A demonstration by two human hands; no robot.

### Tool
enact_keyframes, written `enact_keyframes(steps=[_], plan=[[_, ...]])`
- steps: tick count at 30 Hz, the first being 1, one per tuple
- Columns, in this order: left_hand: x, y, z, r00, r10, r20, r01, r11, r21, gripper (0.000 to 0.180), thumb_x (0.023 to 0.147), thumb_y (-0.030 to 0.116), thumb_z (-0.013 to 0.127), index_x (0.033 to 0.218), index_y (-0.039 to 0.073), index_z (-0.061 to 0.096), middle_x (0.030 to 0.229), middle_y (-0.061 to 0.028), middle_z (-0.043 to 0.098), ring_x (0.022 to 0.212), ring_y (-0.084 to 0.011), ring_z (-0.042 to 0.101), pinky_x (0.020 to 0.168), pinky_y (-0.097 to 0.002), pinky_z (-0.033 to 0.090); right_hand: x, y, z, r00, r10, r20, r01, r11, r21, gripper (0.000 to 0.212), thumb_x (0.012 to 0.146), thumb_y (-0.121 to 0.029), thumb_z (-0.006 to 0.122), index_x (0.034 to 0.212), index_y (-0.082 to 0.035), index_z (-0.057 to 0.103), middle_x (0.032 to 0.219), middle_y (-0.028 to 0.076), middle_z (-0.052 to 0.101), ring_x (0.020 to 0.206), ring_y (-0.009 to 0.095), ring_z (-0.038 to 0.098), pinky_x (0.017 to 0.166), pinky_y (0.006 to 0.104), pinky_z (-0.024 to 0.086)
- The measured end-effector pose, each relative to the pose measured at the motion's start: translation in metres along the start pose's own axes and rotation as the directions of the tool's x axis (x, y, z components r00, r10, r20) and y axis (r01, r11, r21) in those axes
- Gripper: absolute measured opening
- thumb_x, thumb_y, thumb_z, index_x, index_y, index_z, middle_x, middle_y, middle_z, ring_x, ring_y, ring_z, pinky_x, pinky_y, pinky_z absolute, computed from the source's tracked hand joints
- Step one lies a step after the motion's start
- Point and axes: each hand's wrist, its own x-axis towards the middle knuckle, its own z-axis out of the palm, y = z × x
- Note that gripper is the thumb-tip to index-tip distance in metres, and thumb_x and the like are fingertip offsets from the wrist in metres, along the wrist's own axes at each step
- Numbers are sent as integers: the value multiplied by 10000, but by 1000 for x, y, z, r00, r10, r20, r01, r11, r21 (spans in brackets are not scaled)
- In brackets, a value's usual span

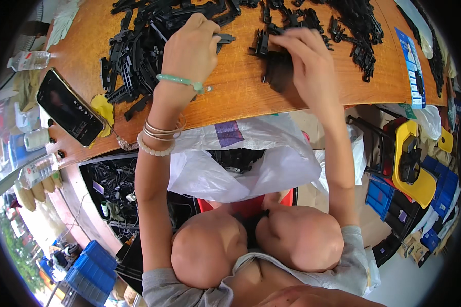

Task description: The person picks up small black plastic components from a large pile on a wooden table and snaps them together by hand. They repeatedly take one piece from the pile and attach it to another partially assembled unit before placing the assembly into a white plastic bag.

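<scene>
Over the wooden table, my left hand [192, 51] is closed around a slim black plastic part [224, 39], whose end sticks out past the fingers. A large heap of long black plastic parts [130, 61] lies beside and beneath this hand. My right hand [308, 53] is bent over small black plastic pieces [262, 43], its fingertips smeared by motion. Just below those fingers is a blurred dark piece [279, 70]; whether the hand grips it is unclear. Farther right on the table, more black clip-like parts [353, 30] are piled.
A phone [70, 107] leans at the left of the wooden table [230, 87], near a yellow piece [103, 113]. Below the front edge, a white plastic sack [205, 176] holds black parts between my arms. A yellow chair [412, 174] and blue crates [91, 273] stand around.
</scene>
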Motion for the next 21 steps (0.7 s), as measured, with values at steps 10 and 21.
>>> enact_keyframes(steps=[10,21], plan=[[-37,25,-12,958,-197,-207,49,827,-560,153,912,48,524,1036,-41,514,988,-156,634,857,-195,632,768,-284,520,18,18,13,963,-248,102,268,913,-308,189,708,-60,694,895,-77,676,1059,17,626,1008,192,533,824,345,364],[-58,45,-17,821,-371,435,418,-129,-899,171,936,121,512,1030,-21,510,900,-130,588,743,-227,622,555,-303,513,-5,-3,3,979,-166,118,193,942,-273,187,685,-112,721,845,-57,642,926,41,608,871,242,542,734,357,358]])
